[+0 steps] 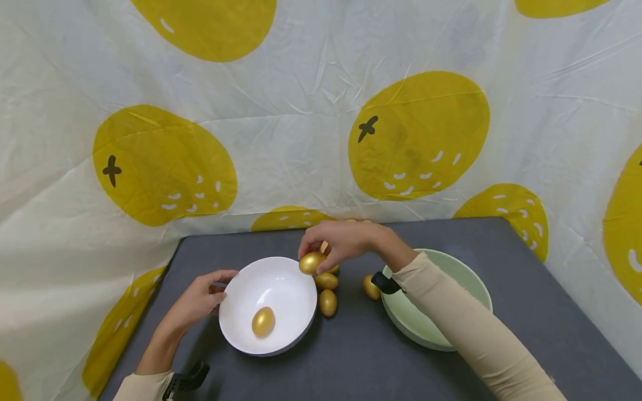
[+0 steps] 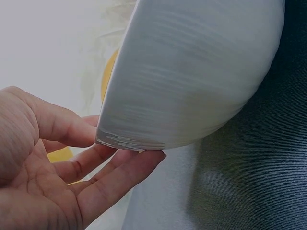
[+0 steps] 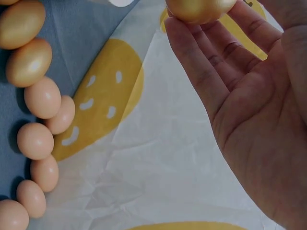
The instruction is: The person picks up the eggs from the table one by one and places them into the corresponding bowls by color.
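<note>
My left hand (image 1: 198, 301) holds the white bowl (image 1: 236, 317) at its left rim, thumb at the edge and fingers against the outer wall, as the left wrist view shows. One golden egg (image 1: 263, 322) lies inside the bowl. My right hand (image 1: 346, 242) pinches another golden egg (image 1: 309, 263) between thumb and fingertips, right at the bowl's far right rim. Golden eggs (image 1: 328, 303) lie on the table just right of the bowl, some partly hidden behind the right hand.
A pale green bowl (image 1: 468, 289) stands on the right, partly covered by my right forearm, with a golden egg (image 1: 371, 287) beside it. Several light brown eggs (image 3: 42, 97) line the back of the grey table (image 1: 351, 356), before a patterned cloth (image 1: 291, 161).
</note>
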